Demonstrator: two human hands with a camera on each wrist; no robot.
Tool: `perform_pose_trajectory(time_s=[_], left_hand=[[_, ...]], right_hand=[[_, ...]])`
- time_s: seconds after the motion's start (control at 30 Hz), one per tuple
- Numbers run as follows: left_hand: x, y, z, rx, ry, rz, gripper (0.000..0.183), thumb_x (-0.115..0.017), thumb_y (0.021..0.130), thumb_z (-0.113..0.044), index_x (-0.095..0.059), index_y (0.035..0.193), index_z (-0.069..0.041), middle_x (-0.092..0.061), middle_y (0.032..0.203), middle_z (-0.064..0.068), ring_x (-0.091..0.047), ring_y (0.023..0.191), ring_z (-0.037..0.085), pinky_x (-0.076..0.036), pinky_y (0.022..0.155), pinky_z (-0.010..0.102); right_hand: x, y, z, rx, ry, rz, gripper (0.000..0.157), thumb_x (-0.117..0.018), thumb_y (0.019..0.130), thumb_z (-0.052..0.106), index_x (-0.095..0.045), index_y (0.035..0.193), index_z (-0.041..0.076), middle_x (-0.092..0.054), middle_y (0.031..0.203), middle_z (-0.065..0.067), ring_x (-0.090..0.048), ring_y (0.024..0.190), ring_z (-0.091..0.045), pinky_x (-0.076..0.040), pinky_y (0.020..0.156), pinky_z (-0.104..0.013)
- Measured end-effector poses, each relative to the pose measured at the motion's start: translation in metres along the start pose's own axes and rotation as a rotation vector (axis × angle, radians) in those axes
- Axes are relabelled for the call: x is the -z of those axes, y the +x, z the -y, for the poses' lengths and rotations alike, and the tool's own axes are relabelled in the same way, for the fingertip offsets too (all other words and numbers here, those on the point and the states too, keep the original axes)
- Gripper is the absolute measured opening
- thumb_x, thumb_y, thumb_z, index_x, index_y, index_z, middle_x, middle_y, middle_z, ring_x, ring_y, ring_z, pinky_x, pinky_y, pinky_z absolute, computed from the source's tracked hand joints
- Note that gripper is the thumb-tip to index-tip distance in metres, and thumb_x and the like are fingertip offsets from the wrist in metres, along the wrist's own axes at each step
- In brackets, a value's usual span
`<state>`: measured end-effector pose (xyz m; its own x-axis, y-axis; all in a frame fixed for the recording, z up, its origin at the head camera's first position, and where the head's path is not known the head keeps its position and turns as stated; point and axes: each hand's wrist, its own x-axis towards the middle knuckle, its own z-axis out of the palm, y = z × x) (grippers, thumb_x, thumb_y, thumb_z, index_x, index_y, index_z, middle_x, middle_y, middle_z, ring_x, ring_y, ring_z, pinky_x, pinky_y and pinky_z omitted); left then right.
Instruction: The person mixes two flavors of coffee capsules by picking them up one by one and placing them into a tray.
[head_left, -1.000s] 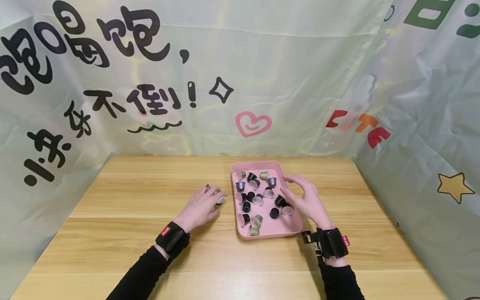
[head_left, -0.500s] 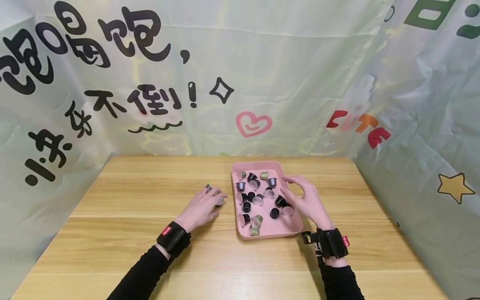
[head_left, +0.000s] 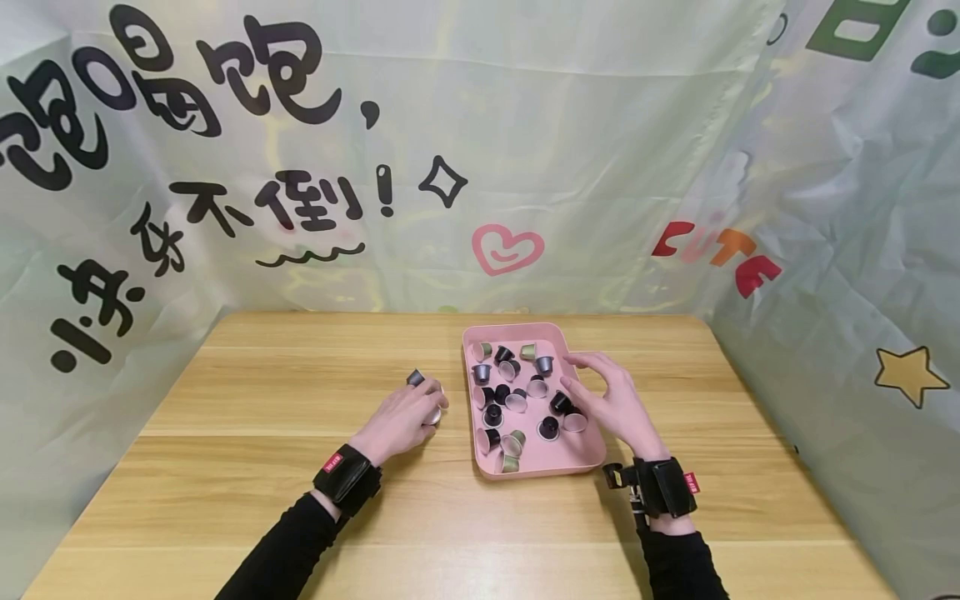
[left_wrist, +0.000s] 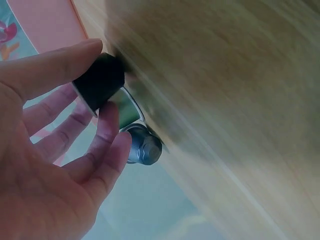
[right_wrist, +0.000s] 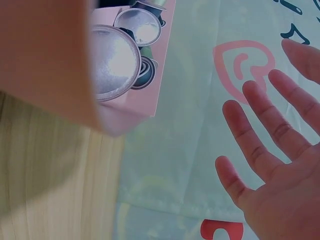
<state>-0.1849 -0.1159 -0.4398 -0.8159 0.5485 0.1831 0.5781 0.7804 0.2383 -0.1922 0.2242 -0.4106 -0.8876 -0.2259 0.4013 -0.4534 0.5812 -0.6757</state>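
Note:
My left hand (head_left: 399,421) is low over the table, left of a pink tray (head_left: 555,457). In the left wrist view its thumb and fingers pinch a dark coffee capsule (left_wrist: 101,80), whose pale lid (head_left: 432,416) peeks out in the head view. Just beyond the fingers are a green capsule (left_wrist: 129,110), partly hidden, and a blue-grey capsule (left_wrist: 145,146). My right hand (head_left: 618,407) is at the tray's right side, fingers spread and thumb over the rim. Nothing is between its fingers in the right wrist view.
Several capsules lie scattered in the tray: black (head_left: 548,427), green (head_left: 514,442) and grey-blue (head_left: 544,364), some tipped on their sides. The wooden table (head_left: 247,400) ends at a printed cloth (head_left: 600,167) behind, with another stretch of cloth to the right.
The left fingers have curled in and drawn slightly nearer the body, shifting the pale-lidded capsule with them. More of the blue-grey capsule now shows beyond them. The right hand stays put.

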Motion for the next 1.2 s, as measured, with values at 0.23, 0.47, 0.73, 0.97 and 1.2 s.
perform_pose_trajectory(time_s=[0.23, 0.47, 0.73, 0.97, 1.2], left_hand=[[0.000, 0.000, 0.000, 0.012, -0.045, 0.002, 0.029, -0.079, 0.082, -0.007, -0.070, 0.109, -0.006, -0.068, 0.107, 0.008, -0.067, 0.099, 0.026, -0.060, 0.088, 0.042], [0.008, 0.003, -0.007, 0.083, -0.209, 0.028, 0.032, -0.075, 0.087, -0.011, -0.067, 0.118, -0.005, -0.067, 0.113, 0.008, -0.065, 0.103, 0.023, -0.059, 0.093, 0.042], [0.014, 0.010, -0.017, 0.079, -0.336, 0.019, 0.032, -0.072, 0.091, -0.013, -0.066, 0.121, -0.005, -0.068, 0.119, 0.011, -0.065, 0.102, 0.022, -0.059, 0.089, 0.039], [0.018, 0.020, -0.025, 0.041, -0.472, 0.009, 0.030, -0.074, 0.088, -0.013, -0.068, 0.116, -0.005, -0.069, 0.097, 0.004, -0.055, 0.078, 0.011, -0.047, 0.066, 0.019], [0.014, 0.032, -0.039, 0.050, -0.490, 0.040, 0.030, -0.076, 0.088, -0.016, -0.069, 0.115, -0.006, -0.066, 0.090, 0.003, -0.054, 0.073, 0.008, -0.047, 0.062, 0.019]], right_hand=[[0.001, -0.001, 0.000, -0.001, -0.004, 0.005, 0.038, -0.070, 0.094, 0.012, -0.064, 0.130, 0.002, -0.065, 0.130, -0.020, -0.058, 0.122, -0.038, -0.042, 0.108, -0.061], [0.001, 0.000, 0.000, 0.000, -0.008, 0.009, 0.038, -0.070, 0.094, 0.014, -0.064, 0.130, 0.003, -0.065, 0.131, -0.020, -0.058, 0.123, -0.038, -0.041, 0.109, -0.060], [0.001, -0.001, 0.000, -0.006, 0.002, 0.005, 0.038, -0.069, 0.094, 0.013, -0.063, 0.130, 0.001, -0.064, 0.130, -0.021, -0.056, 0.123, -0.039, -0.040, 0.108, -0.062], [0.002, -0.001, 0.000, -0.013, 0.005, 0.001, 0.038, -0.069, 0.094, 0.013, -0.063, 0.130, 0.001, -0.064, 0.131, -0.020, -0.056, 0.123, -0.038, -0.039, 0.109, -0.062], [0.002, -0.001, 0.001, -0.019, 0.002, -0.003, 0.038, -0.069, 0.094, 0.013, -0.064, 0.130, 0.001, -0.064, 0.130, -0.021, -0.057, 0.122, -0.039, -0.039, 0.109, -0.063]])
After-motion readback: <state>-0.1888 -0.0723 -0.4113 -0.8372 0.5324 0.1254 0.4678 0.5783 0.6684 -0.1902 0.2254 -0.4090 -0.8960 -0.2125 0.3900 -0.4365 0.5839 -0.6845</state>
